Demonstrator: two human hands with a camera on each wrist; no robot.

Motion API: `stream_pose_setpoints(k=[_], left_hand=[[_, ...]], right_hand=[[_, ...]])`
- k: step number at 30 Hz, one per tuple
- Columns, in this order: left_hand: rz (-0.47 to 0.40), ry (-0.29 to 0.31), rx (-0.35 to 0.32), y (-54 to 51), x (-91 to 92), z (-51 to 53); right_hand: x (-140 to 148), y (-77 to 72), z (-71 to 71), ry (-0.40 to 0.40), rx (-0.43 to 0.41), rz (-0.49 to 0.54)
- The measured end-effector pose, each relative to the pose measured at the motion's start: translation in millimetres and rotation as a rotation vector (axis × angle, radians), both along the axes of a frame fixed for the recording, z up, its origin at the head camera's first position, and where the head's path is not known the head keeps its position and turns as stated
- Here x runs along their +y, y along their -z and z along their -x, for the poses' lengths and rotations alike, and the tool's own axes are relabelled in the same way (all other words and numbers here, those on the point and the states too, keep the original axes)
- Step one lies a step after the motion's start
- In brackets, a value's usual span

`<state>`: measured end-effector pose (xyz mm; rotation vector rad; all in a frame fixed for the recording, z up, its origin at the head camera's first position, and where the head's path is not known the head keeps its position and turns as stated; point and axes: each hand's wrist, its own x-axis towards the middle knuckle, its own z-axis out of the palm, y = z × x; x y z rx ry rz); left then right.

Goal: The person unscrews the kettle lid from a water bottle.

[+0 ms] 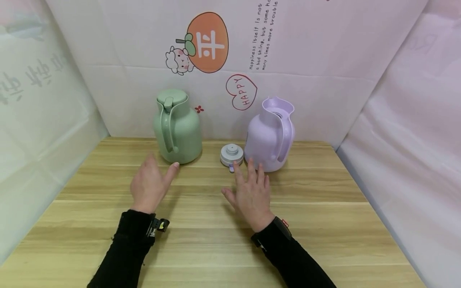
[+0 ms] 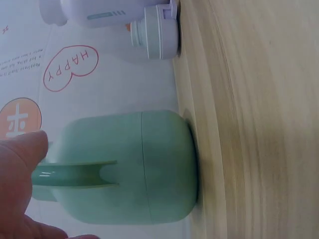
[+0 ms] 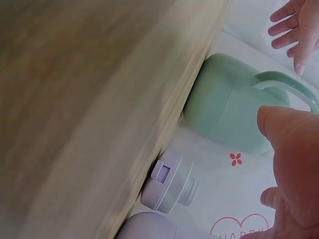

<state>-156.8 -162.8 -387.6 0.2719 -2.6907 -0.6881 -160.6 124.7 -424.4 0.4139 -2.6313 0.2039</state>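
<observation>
A green thermos jug (image 1: 183, 132) with its lid on stands upright at the back left, its handle facing me. My left hand (image 1: 149, 186) hovers in front of it, thumb spread and nothing held. At the back right stands a purple thermos jug (image 1: 264, 138) with an uncovered mouth. Beside that jug, a grey and purple lid (image 1: 232, 155) lies upside down on the table. My right hand (image 1: 253, 196) is spread just in front of the lid and the purple jug, holding nothing. Whether its fingertips touch them I cannot tell.
The wood-grain table (image 1: 201, 248) reaches back to a white printed sheet (image 1: 306, 52) behind the jugs. White sheets also hang along the left and right sides. A dark band with a small device (image 1: 163, 225) is on the left wrist.
</observation>
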Motion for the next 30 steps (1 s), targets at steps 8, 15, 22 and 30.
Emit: stream_pose_setpoints(k=[8, 15, 22, 30], left_hand=[[-0.114, -0.025, 0.04, -4.4, -2.7, 11.1], [-0.213, 0.026, 0.133, -9.8, 3.7, 25.0], [-0.231, 0.063, 0.231, -19.1, 11.7, 40.8], [-0.359, 0.098, 0.252, -27.2, 16.3, 52.3]], right_hand=[[0, -0.4, -0.2, 0.005, -0.026, 0.007], [0, -1.3, -0.1, 0.01, -0.061, 0.007], [0, -1.5, 0.5, 0.011, -0.049, -0.014], [-1, -2.4, 0.8, 0.013, -0.063, -0.018]])
